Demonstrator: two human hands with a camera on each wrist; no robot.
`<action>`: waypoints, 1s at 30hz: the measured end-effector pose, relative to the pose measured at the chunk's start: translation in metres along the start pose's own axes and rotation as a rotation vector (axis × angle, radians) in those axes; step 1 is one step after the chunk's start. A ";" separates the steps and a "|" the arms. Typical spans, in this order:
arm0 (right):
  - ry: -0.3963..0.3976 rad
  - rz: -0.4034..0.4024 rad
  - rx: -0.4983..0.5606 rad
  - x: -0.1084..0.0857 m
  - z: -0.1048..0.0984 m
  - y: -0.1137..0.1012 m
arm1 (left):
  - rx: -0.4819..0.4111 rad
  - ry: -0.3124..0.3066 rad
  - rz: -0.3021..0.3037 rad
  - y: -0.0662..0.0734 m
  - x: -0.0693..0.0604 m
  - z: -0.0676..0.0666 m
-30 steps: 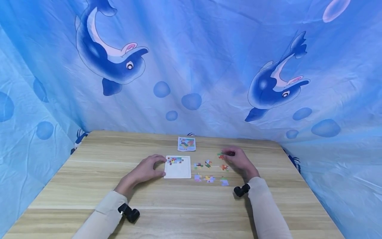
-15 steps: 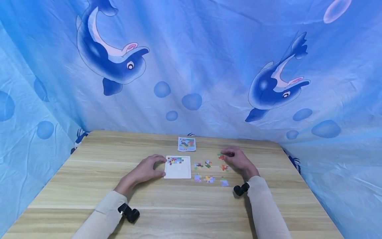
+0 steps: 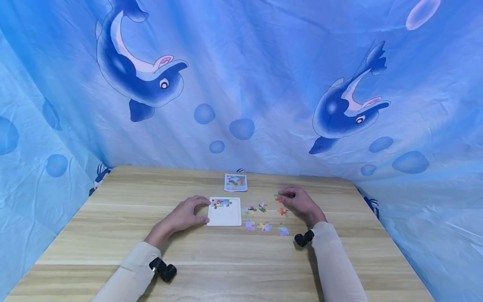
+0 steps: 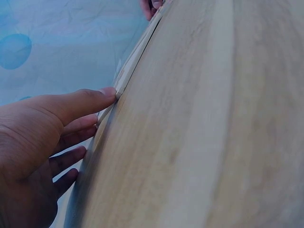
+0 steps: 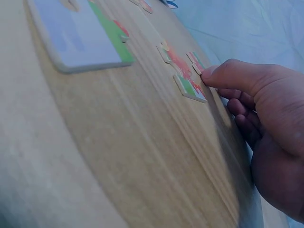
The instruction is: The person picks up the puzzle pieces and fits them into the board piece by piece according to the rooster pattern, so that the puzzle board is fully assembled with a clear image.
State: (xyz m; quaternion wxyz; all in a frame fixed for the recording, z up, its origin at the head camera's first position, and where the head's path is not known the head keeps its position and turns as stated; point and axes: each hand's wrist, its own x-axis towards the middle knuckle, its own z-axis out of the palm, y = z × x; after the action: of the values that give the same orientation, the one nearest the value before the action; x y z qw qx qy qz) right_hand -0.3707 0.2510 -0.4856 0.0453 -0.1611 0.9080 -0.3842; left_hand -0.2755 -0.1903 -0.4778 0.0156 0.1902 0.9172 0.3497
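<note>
- Blue cloth backdrop, printed with dolphins and bubbles, hangs beyond both hands; wood-grained table extends beneath them
- Left hand: thumb and forefinger spread wide apart, their tips touching the left edge of the white tray; remaining fingers relaxed, nothing clasped between them
- White tray: lies flat on the table immediately to the right of the left hand's fingertips; a joined strip of puzzle pieces occupies its upper left part, nearest the left forefinger
- Right hand: thumb and forefinger bent in and nearly together, pinching the near side of the red-and-green piece; other fingers curled under the palm
- Red-and-green piece: at the right hand's fingertips, down at table level
- Orange piece: just below the right grip, on the wearer's side
- Lilac-and-green piece: farther below the same grip, past the orange piece
- Two multicoloured pieces: to the left of the right grip, between it and the white tray
- Lilac piece and yellow-and-lilac piece: lower left of the right grip, side by side
- Picture card: beyond the white tray, to the upper right of the left hand
- Pale sleeves and black wrist cameras: behind the hands, one of each on either arm
</note>
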 end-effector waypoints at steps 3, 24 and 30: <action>0.012 0.008 0.018 0.000 0.001 -0.001 | 0.005 0.000 0.003 0.000 0.000 -0.001; 0.108 0.026 0.056 -0.003 0.012 -0.008 | 0.011 0.002 -0.002 -0.002 0.000 0.002; 0.109 0.012 0.053 0.001 0.019 -0.018 | -0.002 0.002 -0.008 -0.002 0.000 0.003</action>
State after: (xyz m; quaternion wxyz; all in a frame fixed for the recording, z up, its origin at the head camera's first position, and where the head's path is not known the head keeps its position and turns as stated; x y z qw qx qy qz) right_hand -0.3629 0.2258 -0.4857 0.0022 -0.1332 0.8995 -0.4161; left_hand -0.2754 -0.1901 -0.4810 0.0165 0.1862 0.9176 0.3508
